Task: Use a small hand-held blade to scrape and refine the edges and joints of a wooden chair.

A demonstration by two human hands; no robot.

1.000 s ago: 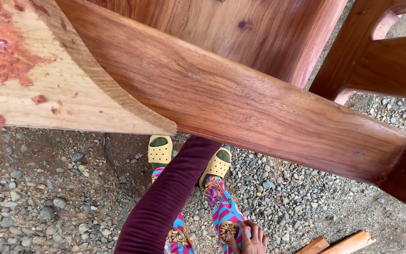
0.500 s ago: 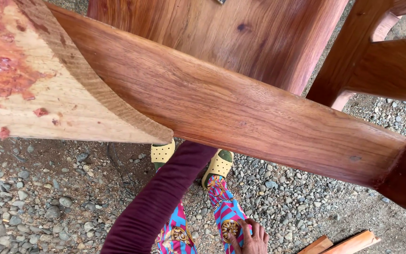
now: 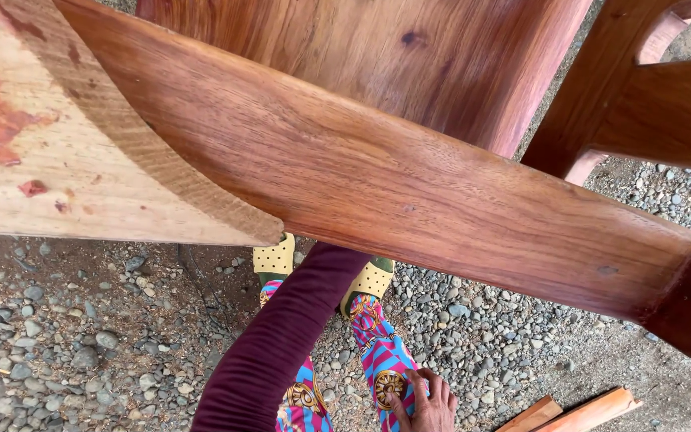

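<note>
Gravel ground (image 3: 65, 336) beneath reddish wooden beam (image 3: 377, 176), right hand (image 3: 425, 400) on patterned trouser leg (image 3: 381, 360).

glossy wooden beam (image 3: 409, 184), rough gravel (image 3: 57, 352)

Polished reddish wooden rail (image 3: 409, 192) slants across, unpainted end left.

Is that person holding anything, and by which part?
The right hand holds nothing: it rests on the patterned trouser leg. The left arm reaches under the wooden beam, its hand hidden, so that cannot be told.
</note>
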